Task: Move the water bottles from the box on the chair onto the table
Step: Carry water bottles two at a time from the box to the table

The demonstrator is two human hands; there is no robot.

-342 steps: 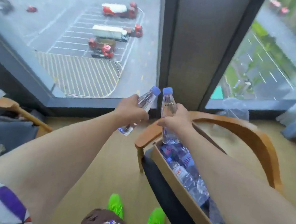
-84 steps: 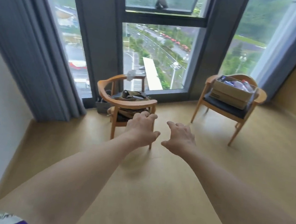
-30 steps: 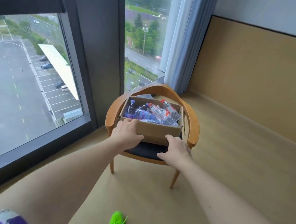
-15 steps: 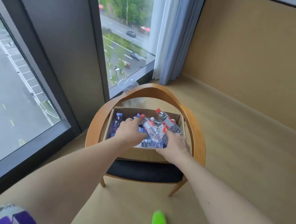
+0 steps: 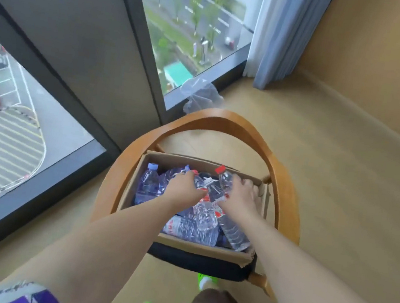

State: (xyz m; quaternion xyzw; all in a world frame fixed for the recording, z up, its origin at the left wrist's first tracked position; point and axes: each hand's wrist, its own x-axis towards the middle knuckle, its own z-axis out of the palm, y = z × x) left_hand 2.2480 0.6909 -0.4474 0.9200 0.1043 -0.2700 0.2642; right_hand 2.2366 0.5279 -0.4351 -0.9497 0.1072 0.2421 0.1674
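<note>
The left hand (image 5: pixel 182 191) is closed on a clear bottle (image 5: pixel 204 210), the right hand (image 5: pixel 240 196) on a red-capped bottle (image 5: pixel 227 207) — both are best lifted straight up, clear of the box (image 5: pixel 194 249) rim.

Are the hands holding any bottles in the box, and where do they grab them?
Right hand wraps the middle of a clear red-capped plastic bottle. Left hand closes on another clear bottle near its upper body; the exact spot is hidden.

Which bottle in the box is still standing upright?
The blue-capped bottle in the box's far-left corner, left of the left hand. It stands cap-up; the red-capped ones lie tilted or flat.
</note>
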